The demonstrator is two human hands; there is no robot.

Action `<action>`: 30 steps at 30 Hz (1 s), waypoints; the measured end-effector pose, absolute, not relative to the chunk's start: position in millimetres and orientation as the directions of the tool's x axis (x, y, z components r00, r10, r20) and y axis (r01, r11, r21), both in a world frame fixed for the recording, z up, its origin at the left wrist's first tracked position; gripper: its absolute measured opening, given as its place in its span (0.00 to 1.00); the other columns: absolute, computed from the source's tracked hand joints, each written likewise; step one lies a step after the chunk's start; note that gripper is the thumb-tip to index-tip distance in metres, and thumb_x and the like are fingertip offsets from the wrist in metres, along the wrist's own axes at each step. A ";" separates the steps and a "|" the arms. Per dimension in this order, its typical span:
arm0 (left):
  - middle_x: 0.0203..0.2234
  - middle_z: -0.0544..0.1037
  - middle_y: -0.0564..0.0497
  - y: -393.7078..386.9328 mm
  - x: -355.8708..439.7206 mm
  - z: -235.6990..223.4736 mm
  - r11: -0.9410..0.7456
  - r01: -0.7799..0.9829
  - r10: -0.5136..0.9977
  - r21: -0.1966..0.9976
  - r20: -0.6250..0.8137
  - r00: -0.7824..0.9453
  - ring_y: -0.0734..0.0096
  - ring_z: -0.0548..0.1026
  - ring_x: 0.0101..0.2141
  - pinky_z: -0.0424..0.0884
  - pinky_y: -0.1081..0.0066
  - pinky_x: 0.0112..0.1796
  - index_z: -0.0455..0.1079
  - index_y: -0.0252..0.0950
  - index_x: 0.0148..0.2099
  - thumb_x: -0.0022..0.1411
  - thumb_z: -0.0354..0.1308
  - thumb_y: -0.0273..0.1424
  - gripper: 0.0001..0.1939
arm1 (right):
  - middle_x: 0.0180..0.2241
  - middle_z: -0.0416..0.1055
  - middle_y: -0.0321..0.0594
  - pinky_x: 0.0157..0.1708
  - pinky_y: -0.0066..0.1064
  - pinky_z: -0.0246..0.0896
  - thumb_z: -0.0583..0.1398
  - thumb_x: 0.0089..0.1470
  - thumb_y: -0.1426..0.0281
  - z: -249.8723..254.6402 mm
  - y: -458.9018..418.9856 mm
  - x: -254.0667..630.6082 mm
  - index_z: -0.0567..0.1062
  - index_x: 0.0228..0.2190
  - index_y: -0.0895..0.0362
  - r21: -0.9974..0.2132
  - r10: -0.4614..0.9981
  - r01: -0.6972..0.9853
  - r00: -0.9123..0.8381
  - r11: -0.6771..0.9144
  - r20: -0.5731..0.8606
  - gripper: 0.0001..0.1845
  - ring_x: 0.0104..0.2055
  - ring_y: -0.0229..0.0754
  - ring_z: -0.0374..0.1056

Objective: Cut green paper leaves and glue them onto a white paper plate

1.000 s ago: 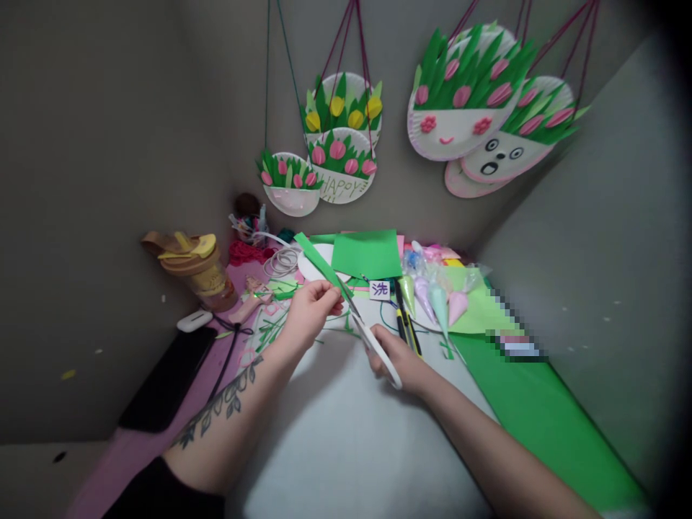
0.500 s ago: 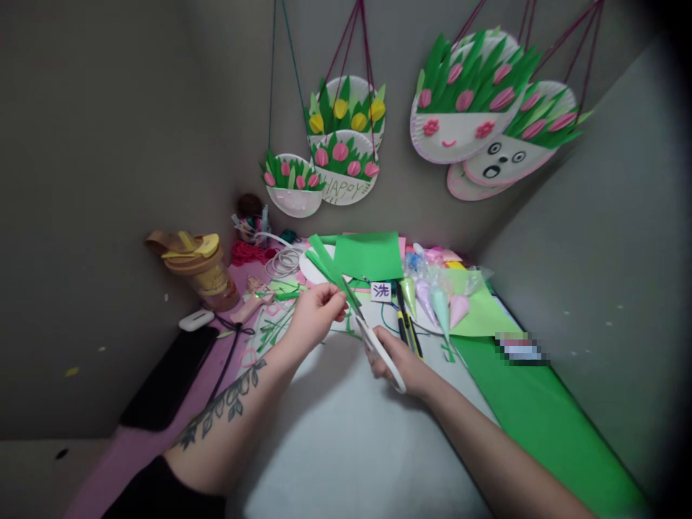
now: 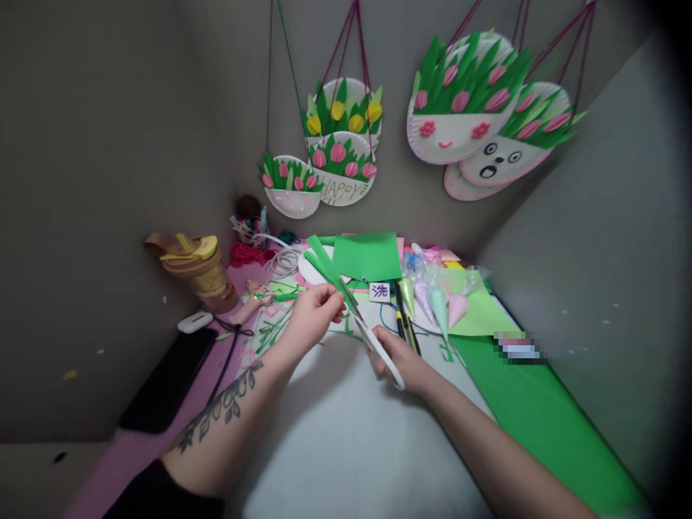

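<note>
The green paper strip [image 3: 329,271] forks into 2 toward the counter's [image 3: 346,432] far edge, apparently cut lengthwise. Left fingers [image 3: 331,303] pinch it; right fingers [image 3: 385,337] grip white-handled scissors [image 3: 381,355].

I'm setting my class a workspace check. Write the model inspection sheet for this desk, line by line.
Surface: pale work area, bare nearest the person.
Job's things: green paper strip at the blades of the scissors.
Clutter: green offcuts left; yellow-and-black cutters beyond the right hand.
Hands: left hand pinches the strip; right holds the scissors.
Cables: coiled white cable at back left.
Surroundings: decorated paper plates hang by the wall.
</note>
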State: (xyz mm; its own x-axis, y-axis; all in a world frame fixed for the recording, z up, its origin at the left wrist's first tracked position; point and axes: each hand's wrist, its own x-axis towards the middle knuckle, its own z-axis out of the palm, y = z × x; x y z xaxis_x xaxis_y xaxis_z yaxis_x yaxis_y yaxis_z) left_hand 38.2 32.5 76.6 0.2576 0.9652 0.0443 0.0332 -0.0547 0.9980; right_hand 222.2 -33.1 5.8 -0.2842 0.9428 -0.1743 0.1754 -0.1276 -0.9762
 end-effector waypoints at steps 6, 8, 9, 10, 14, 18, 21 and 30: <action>0.17 0.68 0.56 32.7 36.8 75.4 -0.063 0.055 0.962 0.996 0.046 0.269 0.78 0.68 0.20 0.65 0.77 0.24 0.63 0.35 0.23 0.55 0.55 0.33 0.11 | 0.22 0.58 0.27 0.22 0.26 0.49 0.59 0.36 0.73 3.3 -31.7 223.8 0.60 0.26 0.53 -0.976 0.948 0.174 -0.268 -0.128 -0.172 0.13 0.23 0.33 0.54; 0.18 0.69 0.55 34.3 36.0 74.2 -0.059 0.065 0.959 0.996 0.038 0.280 0.77 0.68 0.20 0.66 0.76 0.24 0.64 0.35 0.23 0.54 0.56 0.34 0.11 | 0.22 0.58 0.27 0.22 0.26 0.48 0.58 0.36 0.74 1.7 -31.2 223.9 0.60 0.27 0.53 -0.978 0.948 0.162 -0.268 -0.134 -0.174 0.13 0.23 0.33 0.54; 0.18 0.70 0.54 35.5 35.4 73.5 -0.057 0.071 0.959 0.996 0.035 0.282 0.77 0.69 0.21 0.67 0.76 0.24 0.65 0.35 0.24 0.54 0.56 0.34 0.10 | 0.22 0.59 0.27 0.22 0.25 0.48 0.59 0.36 0.74 1.2 -31.0 223.8 0.60 0.27 0.53 -0.978 0.947 0.156 -0.269 -0.138 -0.177 0.13 0.23 0.33 0.54; 0.19 0.71 0.54 36.9 34.8 72.7 -0.056 0.076 0.960 0.996 0.033 0.278 0.76 0.70 0.21 0.68 0.75 0.24 0.65 0.35 0.25 0.54 0.56 0.35 0.10 | 0.22 0.59 0.27 0.22 0.25 0.48 0.59 0.35 0.74 1.1 -30.8 223.7 0.61 0.27 0.53 -0.978 0.946 0.150 -0.268 -0.144 -0.181 0.13 0.23 0.33 0.54; 0.19 0.71 0.55 42.1 32.3 70.1 -0.069 0.075 0.977 0.995 0.052 0.208 0.76 0.70 0.22 0.69 0.75 0.24 0.66 0.35 0.27 0.54 0.57 0.35 0.08 | 0.21 0.59 0.26 0.21 0.25 0.47 0.59 0.34 0.73 3.1 -30.9 222.9 0.61 0.26 0.53 -0.973 0.941 0.154 -0.266 -0.173 -0.209 0.13 0.22 0.32 0.53; 0.19 0.70 0.55 41.2 31.9 70.6 -0.089 0.075 0.977 0.993 0.072 0.199 0.77 0.69 0.21 0.66 0.77 0.22 0.65 0.35 0.26 0.54 0.56 0.34 0.09 | 0.20 0.59 0.26 0.22 0.25 0.47 0.58 0.34 0.74 4.2 -32.0 223.2 0.60 0.26 0.53 -0.973 0.941 0.172 -0.276 -0.155 -0.198 0.13 0.22 0.32 0.53; 0.18 0.70 0.55 36.3 33.8 73.7 -0.080 0.085 0.968 0.993 0.057 0.243 0.77 0.68 0.20 0.65 0.77 0.21 0.64 0.35 0.25 0.54 0.56 0.34 0.10 | 0.22 0.59 0.27 0.23 0.26 0.49 0.57 0.35 0.75 4.9 -32.9 223.6 0.60 0.27 0.53 -0.980 0.942 0.172 -0.300 -0.102 -0.151 0.13 0.23 0.33 0.54; 0.17 0.69 0.55 30.1 39.8 76.7 -0.041 0.049 0.965 0.998 0.027 0.260 0.78 0.67 0.19 0.65 0.77 0.21 0.64 0.35 0.22 0.52 0.56 0.33 0.10 | 0.22 0.61 0.27 0.24 0.26 0.49 0.58 0.34 0.74 6.7 -33.8 221.4 0.60 0.28 0.53 -0.981 0.937 0.150 -0.311 -0.119 -0.161 0.14 0.24 0.34 0.55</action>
State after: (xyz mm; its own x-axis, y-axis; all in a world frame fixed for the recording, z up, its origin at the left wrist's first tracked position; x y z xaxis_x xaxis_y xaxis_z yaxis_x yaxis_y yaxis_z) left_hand 39.8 30.1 76.7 0.2601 0.9652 0.0272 0.0488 -0.0412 0.9980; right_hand 221.4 -33.8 6.7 -0.3106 0.9368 -0.1612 0.1501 -0.1191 -0.9815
